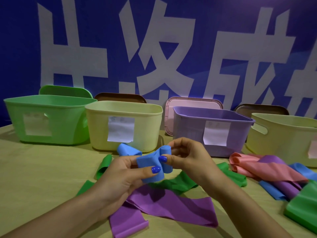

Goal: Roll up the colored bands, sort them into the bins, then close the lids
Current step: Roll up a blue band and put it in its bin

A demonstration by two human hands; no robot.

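A blue band [148, 164] is held above the table between both hands, partly rolled. My right hand [187, 157] pinches its rolled end, and my left hand [123, 174] grips the flat loose part. Beneath them lie a purple band [164, 208] and a green band [181, 183] spread flat. Another blue band [127, 149] lies curled just behind my hands. At the back stand four open bins: green [49, 119], yellow [123, 124], purple [212, 129] and a second yellow one [283, 140].
Lids lean behind the bins: green [65, 91], brown [120, 97], pink [173, 110] and brown [260, 109]. A heap of pink, purple, blue and green bands [274, 176] lies at the right. A blue wall with white characters [163, 48] closes the back.
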